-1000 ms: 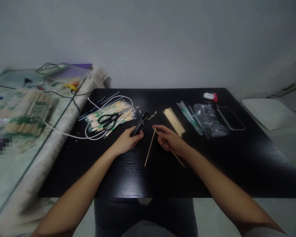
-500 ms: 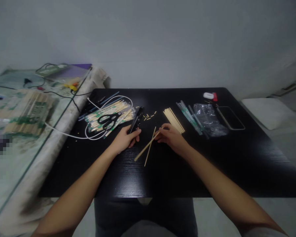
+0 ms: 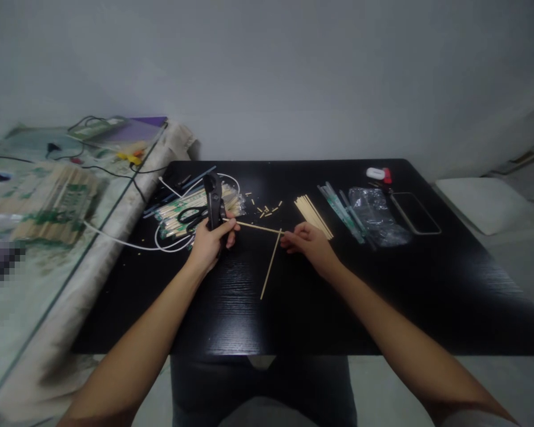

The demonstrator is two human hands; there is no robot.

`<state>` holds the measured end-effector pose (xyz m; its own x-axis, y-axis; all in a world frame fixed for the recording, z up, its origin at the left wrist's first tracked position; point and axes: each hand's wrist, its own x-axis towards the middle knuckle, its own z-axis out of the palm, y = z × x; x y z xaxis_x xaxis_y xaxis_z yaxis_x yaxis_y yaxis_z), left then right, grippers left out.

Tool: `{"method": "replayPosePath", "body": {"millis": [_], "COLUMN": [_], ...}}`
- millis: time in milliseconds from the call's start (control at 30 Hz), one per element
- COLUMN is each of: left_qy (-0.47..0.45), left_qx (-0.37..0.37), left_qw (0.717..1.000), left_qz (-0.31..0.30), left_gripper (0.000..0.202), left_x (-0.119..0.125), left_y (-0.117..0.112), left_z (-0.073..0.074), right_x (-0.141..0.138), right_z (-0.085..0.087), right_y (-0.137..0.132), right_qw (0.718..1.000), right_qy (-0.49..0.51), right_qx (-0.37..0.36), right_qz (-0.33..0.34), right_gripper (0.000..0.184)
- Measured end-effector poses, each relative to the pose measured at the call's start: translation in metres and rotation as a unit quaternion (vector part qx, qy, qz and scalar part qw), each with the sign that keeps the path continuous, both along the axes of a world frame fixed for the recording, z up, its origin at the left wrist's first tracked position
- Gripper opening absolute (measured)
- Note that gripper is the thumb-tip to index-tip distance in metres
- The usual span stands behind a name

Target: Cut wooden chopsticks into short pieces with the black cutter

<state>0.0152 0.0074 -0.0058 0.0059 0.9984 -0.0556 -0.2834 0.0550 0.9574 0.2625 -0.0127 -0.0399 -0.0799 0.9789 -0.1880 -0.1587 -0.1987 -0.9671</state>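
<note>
My left hand (image 3: 213,240) is closed around a black pliers-like cutter (image 3: 213,201), held upright with its head above the fist. Between my hands runs a thin bamboo stick (image 3: 258,226). My right hand (image 3: 307,242) pinches its right end, while its left end meets my left thumb and the cutter; whether it sits in the jaws is hidden. A second stick (image 3: 270,267) lies slanted on the black table (image 3: 311,320), its top near my right fingertips. Several short cut bits (image 3: 267,211) are scattered beyond my hands.
A row of bare sticks (image 3: 314,216) lies beyond my right hand, with empty wrappers (image 3: 342,207), a clear plastic bag (image 3: 376,216) and a phone (image 3: 415,213) farther right. Wrapped chopsticks (image 3: 173,213), black scissors (image 3: 191,218) and a white cable (image 3: 129,244) are at left.
My left hand has moved slightly left and turned the cutter upright. My right hand has swung the stick's free end up and left to the cutter. More short bits lie on the table.
</note>
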Motion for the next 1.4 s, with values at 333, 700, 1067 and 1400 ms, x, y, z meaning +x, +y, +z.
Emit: {"method": "replayPosePath", "body": {"millis": [333, 700, 1067, 1400], "left_qy": [0.011, 0.033, 0.046, 0.064], "left_qx": [0.044, 0.017, 0.02, 0.015], "left_qw": [0.998, 0.999, 0.999, 0.998], "left_qz": [0.051, 0.03, 0.017, -0.001], "left_gripper": [0.032, 0.035, 0.034, 0.037], "left_x": [-0.001, 0.004, 0.004, 0.003], "left_y": [0.003, 0.001, 0.001, 0.001], "left_z": [-0.002, -0.002, -0.006, -0.008], "right_x": [0.013, 0.032, 0.032, 0.032], "right_z": [0.007, -0.005, -0.004, -0.006], "right_y": [0.0, 0.01, 0.009, 0.007], "right_qw": [0.868, 0.719, 0.722, 0.687], "right_qy": [-0.44, -0.664, -0.667, -0.706], "right_qx": [0.217, 0.189, 0.173, 0.156], "right_qz": [-0.081, -0.079, -0.058, -0.069], "right_gripper": [0.014, 0.022, 0.019, 0.019]}}
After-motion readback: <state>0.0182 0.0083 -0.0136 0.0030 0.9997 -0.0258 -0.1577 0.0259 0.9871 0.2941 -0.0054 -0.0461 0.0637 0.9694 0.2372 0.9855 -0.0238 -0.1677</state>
